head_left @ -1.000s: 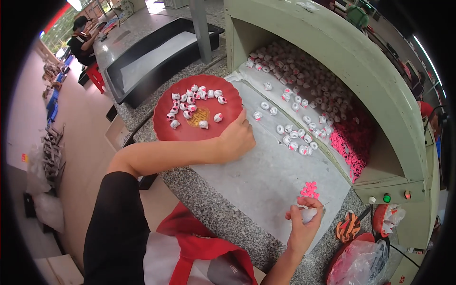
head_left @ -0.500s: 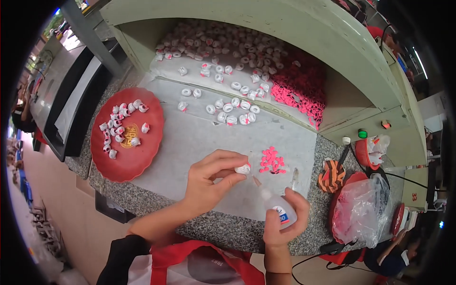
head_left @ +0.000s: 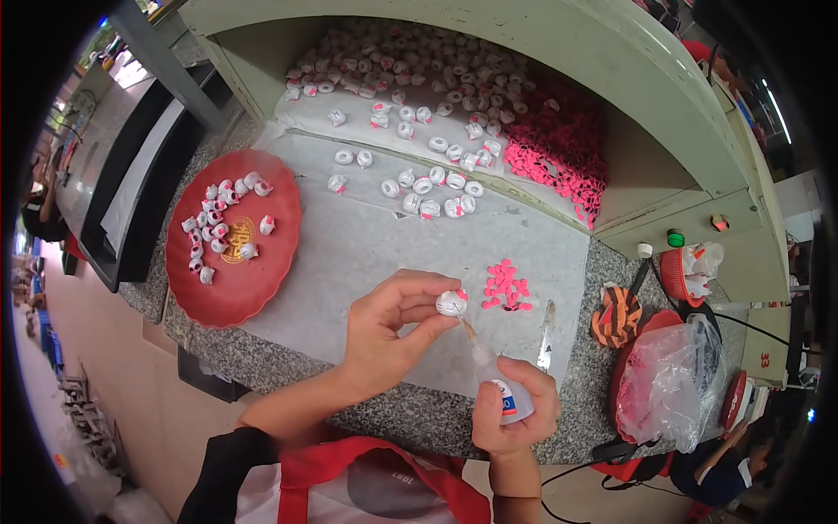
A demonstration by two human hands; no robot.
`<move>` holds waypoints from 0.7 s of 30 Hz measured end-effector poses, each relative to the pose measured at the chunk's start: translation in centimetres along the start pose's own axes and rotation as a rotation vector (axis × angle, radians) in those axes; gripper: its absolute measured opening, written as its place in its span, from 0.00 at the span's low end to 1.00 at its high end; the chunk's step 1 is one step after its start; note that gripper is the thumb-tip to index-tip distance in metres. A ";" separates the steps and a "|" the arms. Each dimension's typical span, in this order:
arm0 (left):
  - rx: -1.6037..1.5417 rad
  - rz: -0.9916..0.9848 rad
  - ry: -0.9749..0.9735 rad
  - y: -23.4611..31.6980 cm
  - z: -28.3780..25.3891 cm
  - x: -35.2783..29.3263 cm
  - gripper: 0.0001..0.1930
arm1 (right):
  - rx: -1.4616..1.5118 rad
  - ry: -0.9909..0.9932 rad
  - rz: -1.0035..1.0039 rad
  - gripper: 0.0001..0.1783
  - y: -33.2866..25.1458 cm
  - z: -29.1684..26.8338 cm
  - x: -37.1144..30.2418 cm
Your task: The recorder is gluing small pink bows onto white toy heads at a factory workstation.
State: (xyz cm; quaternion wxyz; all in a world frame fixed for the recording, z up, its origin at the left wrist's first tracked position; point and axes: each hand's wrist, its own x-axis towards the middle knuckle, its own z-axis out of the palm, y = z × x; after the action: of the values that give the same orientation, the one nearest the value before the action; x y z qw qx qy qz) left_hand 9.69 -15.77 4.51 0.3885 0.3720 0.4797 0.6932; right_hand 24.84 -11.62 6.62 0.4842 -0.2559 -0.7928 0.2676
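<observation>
— State the grip, left side.

— My left hand (head_left: pixel 388 327) is nearly closed: thumb and forefinger pinch a small white piece (head_left: pixel 449 303) with a pink patch. This piece sits near the centre of view and serves as the clock's hub. My fingertips hide part of it; the remaining fingers curl and partly overlap.

— Right side?

— My right hand (head_left: pixel 532 406) is curled part-way round a squeeze bottle (head_left: pixel 506 397), masking much of its body. The nozzle (head_left: pixel 470 332) points to 11 o'clock, its tip at the white piece's 5 o'clock edge. Whether they make contact, I cannot tell.

— Surroundings?

— Loose pink pieces (head_left: pixel 504 286) lie at 2 to 3 o'clock; a slim metal tool (head_left: pixel 546 336), kind unclear, at 4. The red plate (head_left: pixel 231 297) at 9 to 10 carries more white pieces. At 12, the heap (head_left: pixel 384 57) inside the cabinet (head_left: pixel 628 79) fades into shadow. Farther out at 4, a clear bag (head_left: pixel 676 384) partly covers a red tray (head_left: pixel 621 389).
</observation>
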 end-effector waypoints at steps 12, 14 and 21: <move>0.060 0.022 -0.002 0.0 -0.3 0.3 0.16 | 0.037 -0.045 0.009 0.14 -0.1 0.0 0.4; 0.038 0.021 0.000 0.0 -0.2 0.2 0.16 | 0.019 -0.038 0.012 0.14 -0.1 -0.2 0.3; -0.136 -0.103 0.002 0.4 -0.2 0.4 0.15 | 0.050 -0.012 0.007 0.14 0.0 -0.1 0.3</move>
State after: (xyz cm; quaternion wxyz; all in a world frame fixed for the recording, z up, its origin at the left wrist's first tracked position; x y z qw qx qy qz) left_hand 9.21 -15.57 4.91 0.4477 0.3188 0.4505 0.7035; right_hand 24.78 -11.38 6.88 0.4849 -0.2449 -0.7876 0.2907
